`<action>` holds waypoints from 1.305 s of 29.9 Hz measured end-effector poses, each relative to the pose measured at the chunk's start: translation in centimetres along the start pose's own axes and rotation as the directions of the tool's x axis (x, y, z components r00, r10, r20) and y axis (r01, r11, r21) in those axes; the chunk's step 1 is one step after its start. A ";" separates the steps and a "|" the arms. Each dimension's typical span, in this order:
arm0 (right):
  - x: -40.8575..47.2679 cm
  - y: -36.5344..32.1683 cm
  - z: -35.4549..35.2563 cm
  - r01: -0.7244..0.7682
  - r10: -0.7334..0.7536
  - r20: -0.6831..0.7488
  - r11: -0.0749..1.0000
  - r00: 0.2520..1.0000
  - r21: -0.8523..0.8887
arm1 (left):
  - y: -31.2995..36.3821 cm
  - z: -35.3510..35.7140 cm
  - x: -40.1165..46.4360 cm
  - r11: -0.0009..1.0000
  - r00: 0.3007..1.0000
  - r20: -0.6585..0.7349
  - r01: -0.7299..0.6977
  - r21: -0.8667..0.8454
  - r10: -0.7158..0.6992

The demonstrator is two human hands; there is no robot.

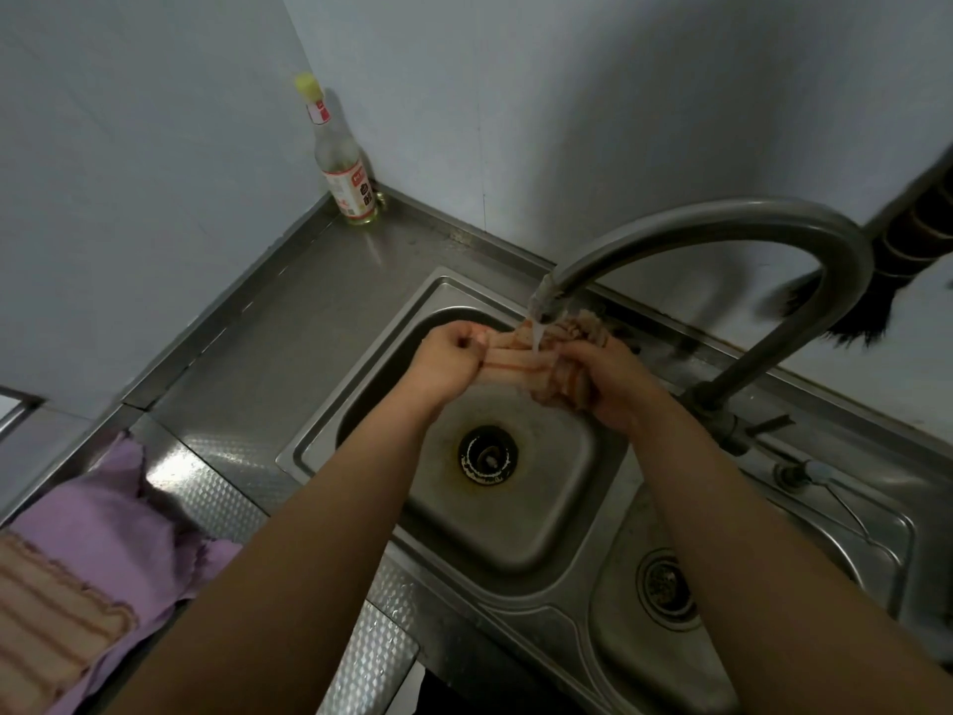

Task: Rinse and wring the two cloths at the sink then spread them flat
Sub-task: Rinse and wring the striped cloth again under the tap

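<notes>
A steel bench (289, 322) with a double sink (361, 384) fills the corner. A purple cloth (98, 513) lies spread at the bench's left edge, a striped peach cloth (46, 616) on top of it. Over the basin, left hand (447, 361) and right hand (603, 384) each grip an end of an orange striped cloth (521, 359) under the running tap (722, 224). A bottle (343, 162) stands in the corner.

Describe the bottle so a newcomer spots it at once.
Start at the sink and follow the steel counter back to the corner where the two walls meet. The bottle stands upright there: tall clear glass, yellow cap, red and white label, alone on that stretch.
</notes>
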State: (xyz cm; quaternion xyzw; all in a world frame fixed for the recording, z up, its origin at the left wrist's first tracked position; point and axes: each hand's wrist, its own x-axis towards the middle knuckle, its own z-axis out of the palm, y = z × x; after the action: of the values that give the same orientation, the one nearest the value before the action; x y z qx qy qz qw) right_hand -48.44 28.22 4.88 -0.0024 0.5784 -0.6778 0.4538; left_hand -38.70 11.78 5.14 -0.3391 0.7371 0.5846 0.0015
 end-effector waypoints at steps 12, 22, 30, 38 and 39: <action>0.9 1.2 4.2 -0.002 -0.317 -0.331 0.719 0.889 -0.695 | 2.5 7.4 -2.0 0.819 0.909 -0.040 0.354 -0.452 -0.415; 1.3 1.6 5.3 0.035 -0.310 -0.354 0.793 0.882 -0.609 | 2.9 6.8 -2.0 0.773 0.891 -0.021 0.381 -0.507 -0.453; 0.4 0.9 3.1 -0.031 -0.325 -0.283 0.606 0.902 -0.795 | 1.1 4.3 -2.9 0.875 0.870 0.353 0.434 -0.217 -0.344; -0.9 0.9 3.5 -0.038 -0.160 -0.216 0.713 0.963 -0.700 | -3.0 1.6 -3.9 0.790 0.841 0.312 0.530 -0.307 -0.443; -1.3 1.4 4.2 -0.019 -0.142 -0.180 0.732 0.973 -0.681 | -3.1 2.1 -4.1 0.728 0.812 0.401 0.569 -0.382 -0.424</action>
State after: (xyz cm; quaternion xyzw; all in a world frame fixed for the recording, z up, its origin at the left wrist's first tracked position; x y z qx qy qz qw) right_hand -44.63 25.87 5.80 -0.1119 0.8316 -0.4308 0.3321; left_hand -34.82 15.35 3.46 -0.4267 0.4385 0.7700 0.1810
